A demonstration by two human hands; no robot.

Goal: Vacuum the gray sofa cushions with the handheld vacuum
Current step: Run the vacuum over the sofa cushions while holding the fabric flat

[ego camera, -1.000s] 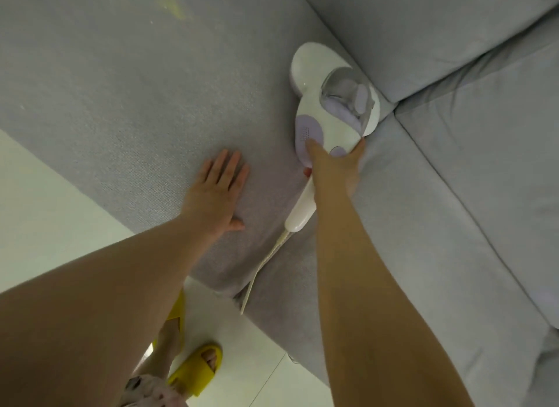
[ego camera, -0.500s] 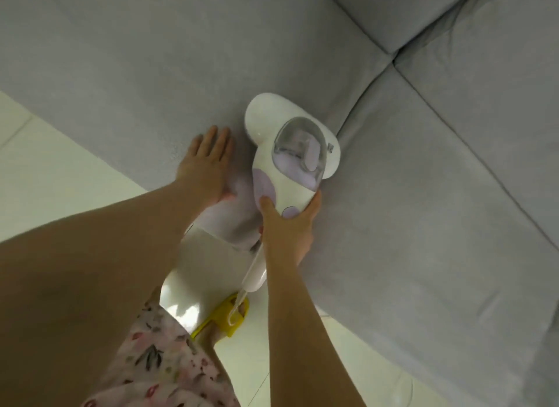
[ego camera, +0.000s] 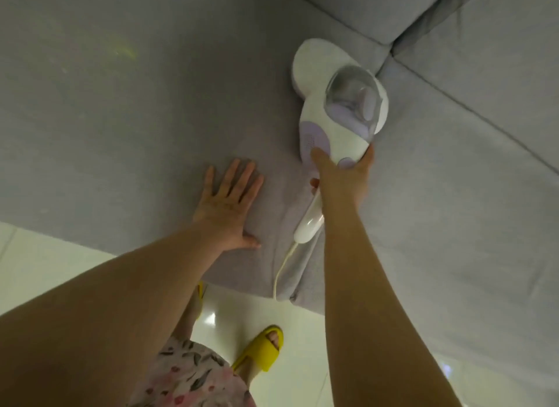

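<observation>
Gray fabric is filling most of the view: the left seat cushion of the sofa is lying under both arms. The handheld vacuum, white with lilac patches, is resting with its head flat on the far right corner of this cushion, just beside the right seat cushion and close to the back cushion.

The right hand is grasping the vacuum at the top of its handle. The left hand is lying flat on the left seat cushion, near its front edge and left of the handle, with fingers straight and holding nothing; it seems to be steadying the fabric.

I judge that a cleaning stroke is under way, with the head at its far end. The next move is probably calling for a steady pull toward the near edge, with the head flat and the cord out of its path.

The underside of the head is hidden, so I cannot tell whether it is sucking. Most of the gripping fingers are covered by the hand itself. The cord is dropping over the front edge and its end is out of sight. The far cushions are cut off by the frame.
</observation>
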